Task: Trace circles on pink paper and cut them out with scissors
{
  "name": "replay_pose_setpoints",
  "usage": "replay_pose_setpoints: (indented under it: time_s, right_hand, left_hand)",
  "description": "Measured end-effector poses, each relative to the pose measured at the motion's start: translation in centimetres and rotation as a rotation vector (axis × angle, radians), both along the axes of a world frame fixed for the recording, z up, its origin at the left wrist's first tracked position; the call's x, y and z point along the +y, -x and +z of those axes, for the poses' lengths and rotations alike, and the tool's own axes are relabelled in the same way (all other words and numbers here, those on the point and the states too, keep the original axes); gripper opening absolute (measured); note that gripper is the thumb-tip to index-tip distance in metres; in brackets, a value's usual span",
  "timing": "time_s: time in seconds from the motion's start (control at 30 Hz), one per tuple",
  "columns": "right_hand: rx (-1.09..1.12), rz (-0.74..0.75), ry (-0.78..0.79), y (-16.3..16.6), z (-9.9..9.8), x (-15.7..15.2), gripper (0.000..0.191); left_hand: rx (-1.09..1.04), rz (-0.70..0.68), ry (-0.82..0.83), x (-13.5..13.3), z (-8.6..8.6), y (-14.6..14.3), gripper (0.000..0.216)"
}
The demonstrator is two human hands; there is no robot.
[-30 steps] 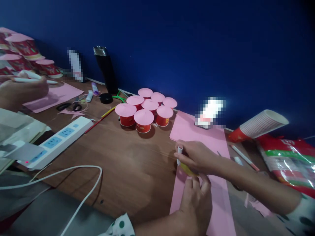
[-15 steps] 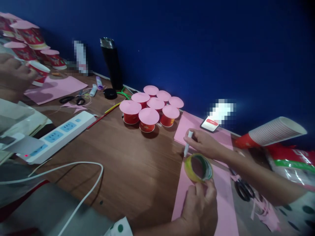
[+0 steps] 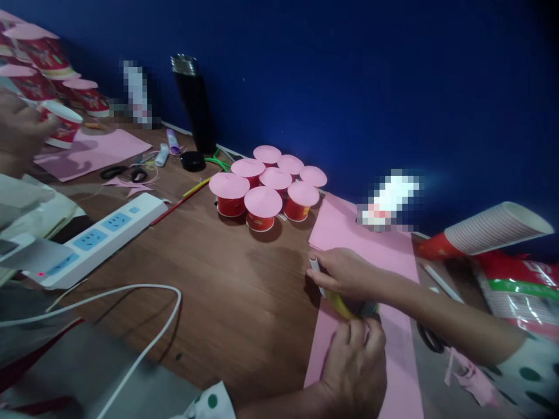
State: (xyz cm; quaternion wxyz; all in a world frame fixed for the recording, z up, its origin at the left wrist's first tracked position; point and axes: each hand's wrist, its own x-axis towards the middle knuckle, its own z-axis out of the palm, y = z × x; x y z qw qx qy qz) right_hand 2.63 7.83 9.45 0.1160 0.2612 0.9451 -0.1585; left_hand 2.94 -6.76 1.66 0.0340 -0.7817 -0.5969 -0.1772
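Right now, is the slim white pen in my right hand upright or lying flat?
Roughly upright, leaning slightly: one end of the slim white pen shows above the thumb of the right hand, the other, blurred, below it.

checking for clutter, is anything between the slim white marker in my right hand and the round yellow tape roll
Nothing visible lies between: the marker, in the right hand, is right beside the tape roll, though that hand hides part of the roll.
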Motion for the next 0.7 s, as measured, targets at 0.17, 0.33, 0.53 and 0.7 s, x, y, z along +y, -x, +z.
replay_pose_setpoints:
  time_s: [0.17, 0.33, 0.53, 0.7]
  right_hand:
    - [-0.030, -0.008, -0.035, 0.02, 0.14, -0.13, 0.018]
    - [-0.021, 0.002, -0.058, -0.20, 0.02, -0.19, 0.018]
    - [-0.039, 0.000, -0.054, -0.13, -0.08, -0.15, 0.018]
    - [-0.048, -0.009, -0.073, -0.13, -0.29, 0.28, 0.020]
  left_hand:
    - [0.025, 0.003, 0.030, 0.09, 0.23, 0.03, 0.045]
    - [0.056, -0.002, 0.040, 0.09, 0.25, 0.02, 0.047]
    - [0.086, -0.003, 0.045, 0.08, 0.22, -0.13, 0.049]
    - [0.066, -0.001, 0.021, 0.10, 0.14, -0.12, 0.046]
